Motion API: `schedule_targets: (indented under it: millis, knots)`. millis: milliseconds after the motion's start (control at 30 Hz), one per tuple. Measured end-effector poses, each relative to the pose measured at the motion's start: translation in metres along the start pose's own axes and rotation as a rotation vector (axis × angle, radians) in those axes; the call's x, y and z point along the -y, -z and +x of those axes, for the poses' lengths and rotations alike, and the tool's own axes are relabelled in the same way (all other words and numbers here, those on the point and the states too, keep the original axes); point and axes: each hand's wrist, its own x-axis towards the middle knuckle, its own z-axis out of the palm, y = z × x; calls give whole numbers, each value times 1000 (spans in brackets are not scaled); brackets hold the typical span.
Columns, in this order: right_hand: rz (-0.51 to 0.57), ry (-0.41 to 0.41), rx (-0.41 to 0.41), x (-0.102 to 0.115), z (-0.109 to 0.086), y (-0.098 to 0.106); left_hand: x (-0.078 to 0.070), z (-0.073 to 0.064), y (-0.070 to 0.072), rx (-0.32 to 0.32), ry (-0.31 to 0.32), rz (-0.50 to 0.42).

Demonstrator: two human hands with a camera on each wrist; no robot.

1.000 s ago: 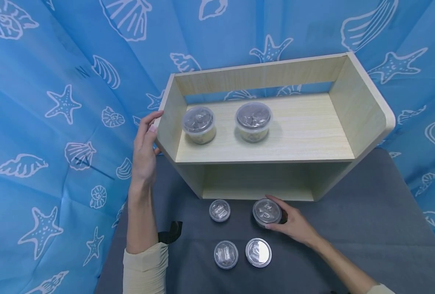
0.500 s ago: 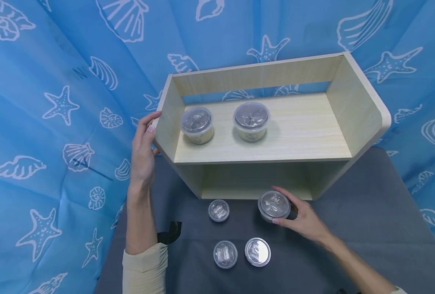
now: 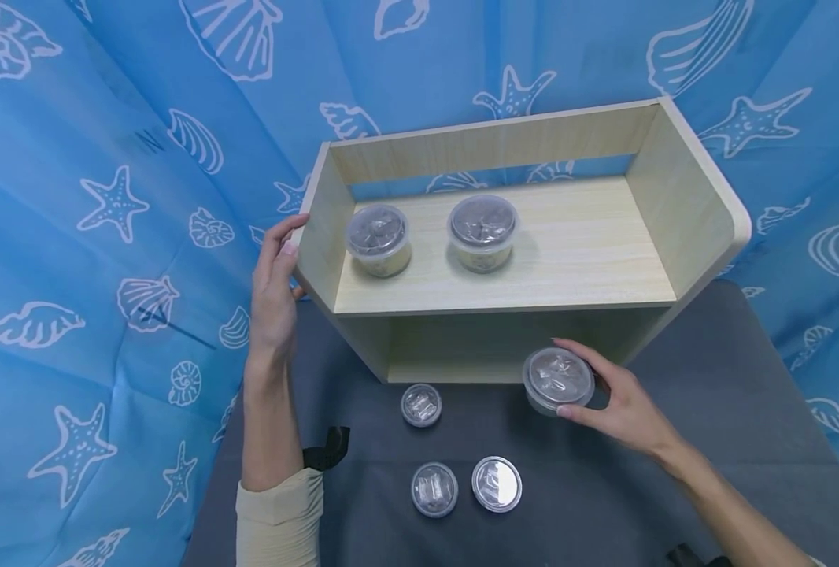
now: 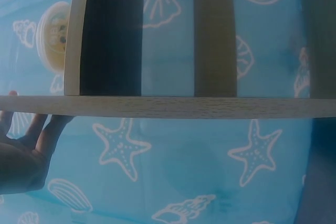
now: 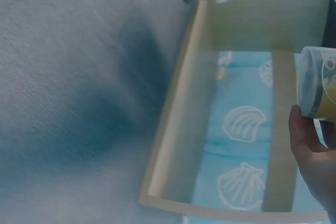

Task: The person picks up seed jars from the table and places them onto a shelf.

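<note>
A wooden two-tier shelf stands against the curtain. My left hand touches the outer edge of its left side panel, fingers extended; in the left wrist view, fingertips meet the panel. My right hand pinches a round plastic tub with a translucent lid, thumb at the near side and a finger at the far side. That tub is in front of the lower compartment's right part. Its printed side shows in the right wrist view. Two similar lidded tubs, a left one and a right one, sit on the upper tier.
Three smaller round containers, a back one, a front left one and a front right one, stand on the dark grey cloth. A blue shell-patterned curtain hangs behind and at the sides.
My right hand has carried the tub right and toward the shelf, and it looks larger in the head view. The left hand stays at the side panel.
</note>
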Motion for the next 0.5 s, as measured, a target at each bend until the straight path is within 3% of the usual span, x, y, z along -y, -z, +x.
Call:
schedule_targets:
  millis: [500]
  knots:
    - [-33,139,34,43,12,28,0,0,1,3,-8,-3]
